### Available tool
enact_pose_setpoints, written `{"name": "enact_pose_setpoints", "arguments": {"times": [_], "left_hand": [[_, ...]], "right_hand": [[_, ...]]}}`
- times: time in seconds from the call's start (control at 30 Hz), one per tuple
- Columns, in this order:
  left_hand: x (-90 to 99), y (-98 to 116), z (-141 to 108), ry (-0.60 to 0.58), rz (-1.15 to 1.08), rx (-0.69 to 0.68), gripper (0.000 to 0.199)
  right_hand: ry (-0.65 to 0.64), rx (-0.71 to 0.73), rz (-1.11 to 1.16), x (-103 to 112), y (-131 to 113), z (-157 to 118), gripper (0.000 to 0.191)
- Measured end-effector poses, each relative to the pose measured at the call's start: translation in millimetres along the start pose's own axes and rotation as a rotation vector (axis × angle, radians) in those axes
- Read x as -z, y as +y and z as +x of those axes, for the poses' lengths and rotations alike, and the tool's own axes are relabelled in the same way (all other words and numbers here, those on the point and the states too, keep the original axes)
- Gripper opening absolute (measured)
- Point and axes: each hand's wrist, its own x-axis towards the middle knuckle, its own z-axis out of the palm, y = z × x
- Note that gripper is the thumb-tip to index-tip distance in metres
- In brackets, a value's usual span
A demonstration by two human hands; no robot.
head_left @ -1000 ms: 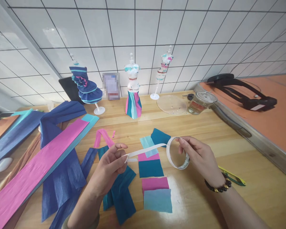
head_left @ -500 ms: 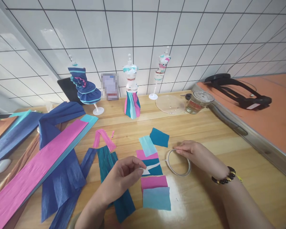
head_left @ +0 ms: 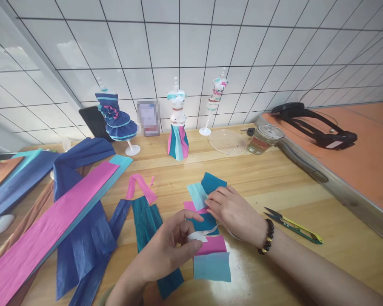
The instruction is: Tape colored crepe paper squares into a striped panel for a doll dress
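Lower pink piece on a wooden tabletop. To its left, the person's left hand pinches a narrow white strip — apparently tape — above the piece's upper left corner. Just beyond it lies a teal piece. The right hand, farther beyond it, has fingers close together, tips at the edge of a light-blue piece; I cannot tell whether they grip anything. To its right lie yellow-and-green snips. The strip looks slack — any sag or twist could stick it crookedly to the paper, and a brushing fingertip could skew the light pieces.
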Motion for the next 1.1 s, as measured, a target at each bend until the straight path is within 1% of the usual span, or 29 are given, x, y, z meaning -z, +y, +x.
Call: {"name": "enact_pose_setpoints", "arguments": {"times": [0.13, 0.33, 0.5, 0.57, 0.67, 0.8, 0.87, 0.93, 1.03, 1.1], "left_hand": [[1.4, -5, 1, 0.017, 0.023, -0.023, 0.034], [2.6, -3, 1, 0.024, 0.057, -0.049, 0.037], [3.2, -2, -1, 0.025, 0.070, -0.041, 0.037], [4.5, -5, -2, 0.023, 0.073, -0.054, 0.038], [5.6, -7, -2, 0.026, 0.069, -0.053, 0.038], [4.1, -2, 0, 0.018, 0.061, -0.027, 0.037], [3.3, 1, 1, 0.011, 0.076, -0.009, 0.035], [3.1, 4, 2, 0.010, 0.090, 0.001, 0.033], [3.4, 4, 1, 0.017, 0.111, 0.006, 0.031], [3.6, 2, 1, 0.021, 0.116, 0.004, 0.031]], "right_hand": [[-0.049, 0.072, -0.058, -8, 1, 10, 0.014], [-0.055, 0.100, -0.057, -4, 9, 12, 0.020], [-0.057, 0.194, -0.034, -8, 11, 13, 0.014], [-0.037, 0.207, -0.027, -11, 11, 15, 0.015], [0.022, 0.180, -0.011, -12, 15, 18, 0.017], [0.126, 0.119, 0.033, -10, 26, 27, 0.023], [0.159, 0.114, 0.062, -11, 30, 34, 0.025], [0.160, 0.141, 0.097, -15, 32, 41, 0.026], [0.125, 0.194, 0.163, -24, 31, 47, 0.023], [0.111, 0.195, 0.214, -28, 30, 48, 0.022]]}}
